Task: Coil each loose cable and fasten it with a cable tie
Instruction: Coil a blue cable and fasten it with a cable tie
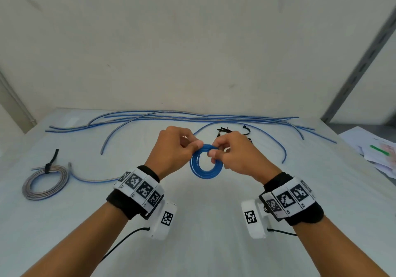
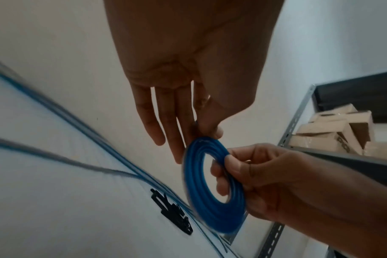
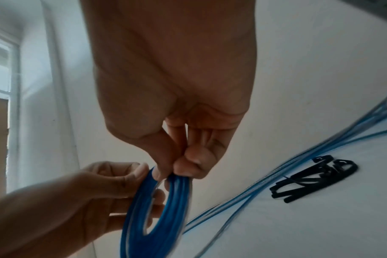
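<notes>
A blue cable coil (image 1: 205, 175) is held up above the white table (image 1: 203, 244) between both hands. My left hand (image 1: 198, 145) pinches its top rim with thumb and forefinger; in the left wrist view the other fingers of the left hand (image 2: 207, 132) lie straight behind the coil (image 2: 194, 183). My right hand (image 1: 214, 153) grips the coil's right side, with fingers through the hole. In the right wrist view the right hand (image 3: 168, 172) pinches the coil (image 3: 177, 200). A pile of black cable ties (image 1: 227, 131) lies on the table just beyond the hands. No tie shows on the blue coil.
Several loose blue-grey cables (image 1: 171, 116) lie strung along the table's far side by the wall. A grey coiled cable (image 1: 45, 182) bound by a black tie (image 1: 50, 163) rests at the left. Papers (image 1: 377, 154) sit at the right edge. A metal shelf (image 2: 298, 122) with boxes stands to the right.
</notes>
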